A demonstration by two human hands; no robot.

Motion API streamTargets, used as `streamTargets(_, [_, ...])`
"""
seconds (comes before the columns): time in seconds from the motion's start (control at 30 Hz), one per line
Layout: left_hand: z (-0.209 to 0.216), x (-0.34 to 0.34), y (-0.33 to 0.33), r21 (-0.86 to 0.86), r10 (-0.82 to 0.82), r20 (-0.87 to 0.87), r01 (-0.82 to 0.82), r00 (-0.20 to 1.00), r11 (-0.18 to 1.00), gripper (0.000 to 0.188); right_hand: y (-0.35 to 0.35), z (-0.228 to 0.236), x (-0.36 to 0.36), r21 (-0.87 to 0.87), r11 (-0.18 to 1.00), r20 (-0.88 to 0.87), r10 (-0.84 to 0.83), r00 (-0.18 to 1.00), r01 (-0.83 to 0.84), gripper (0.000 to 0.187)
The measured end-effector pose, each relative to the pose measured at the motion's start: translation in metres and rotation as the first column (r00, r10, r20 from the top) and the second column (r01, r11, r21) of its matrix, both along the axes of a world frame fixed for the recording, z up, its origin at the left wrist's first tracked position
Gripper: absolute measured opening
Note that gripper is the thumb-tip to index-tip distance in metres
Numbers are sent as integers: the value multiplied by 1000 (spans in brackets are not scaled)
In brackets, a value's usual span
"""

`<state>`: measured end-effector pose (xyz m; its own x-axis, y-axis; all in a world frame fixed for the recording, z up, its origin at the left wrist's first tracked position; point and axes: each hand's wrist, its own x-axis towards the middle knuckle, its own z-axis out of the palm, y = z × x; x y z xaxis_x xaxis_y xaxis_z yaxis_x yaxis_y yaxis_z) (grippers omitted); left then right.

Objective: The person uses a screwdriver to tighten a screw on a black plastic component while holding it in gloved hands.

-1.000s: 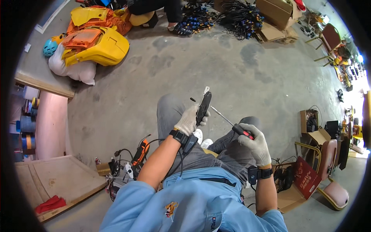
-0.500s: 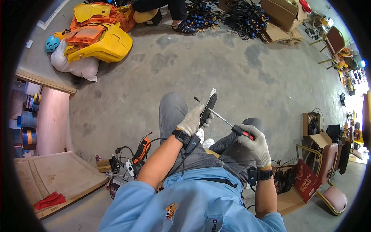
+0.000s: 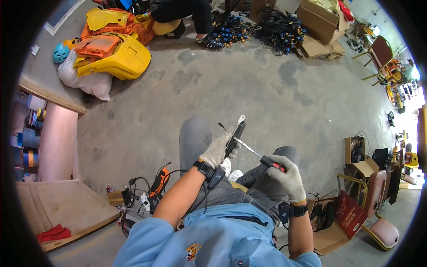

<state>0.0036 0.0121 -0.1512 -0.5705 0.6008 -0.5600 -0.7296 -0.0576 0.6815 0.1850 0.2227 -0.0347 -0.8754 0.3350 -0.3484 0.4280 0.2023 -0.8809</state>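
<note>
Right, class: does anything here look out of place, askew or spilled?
Two untidy spots: black cables lie tangled on the floor at the top, and a red cloth lies crumpled on the wooden board at left. Nothing odd shows at the left hand or right hand.

The left hand (image 3: 215, 150) hides the near end of the black part (image 3: 237, 133). Another person (image 3: 200, 15) is cut off at the far edge.

Gloved left hand (image 3: 216, 150) gripping, gloved right hand (image 3: 288, 175) gripping, forearms (image 3: 180, 192) bare
</note>
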Motion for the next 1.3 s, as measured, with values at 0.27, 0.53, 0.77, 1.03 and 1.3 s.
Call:
streamTargets(0.27, [1, 2, -11, -128, 22, -52, -29, 998, 991, 56, 2, -1, 1, -355, 935, 52, 29, 998, -9, 39])
streamTargets(0.53, [2, 5, -5, -174, -106, -54, 95, 993, 980, 77, 15, 6, 6, -563, 820, 182, 3, 983, 101, 46])
streamTargets(0.77, [-29, 0, -12, -126, -139, -61, 130, 988, 983, 81, 17, -9, 7, -663, 744, 147, 12, 989, 90, 45])
streamTargets(1.03, [-19, 0, -8, -141, -178, -34, 172, 983, 975, 75, 27, -4, 8, -600, 800, 119, 95, 988, -5, 49])
streamTargets(1.3, [-14, 0, -2, -150, -65, -44, 57, 997, 987, 63, 28, -14, 5, -578, 815, 158, 150, 976, -32, 48])
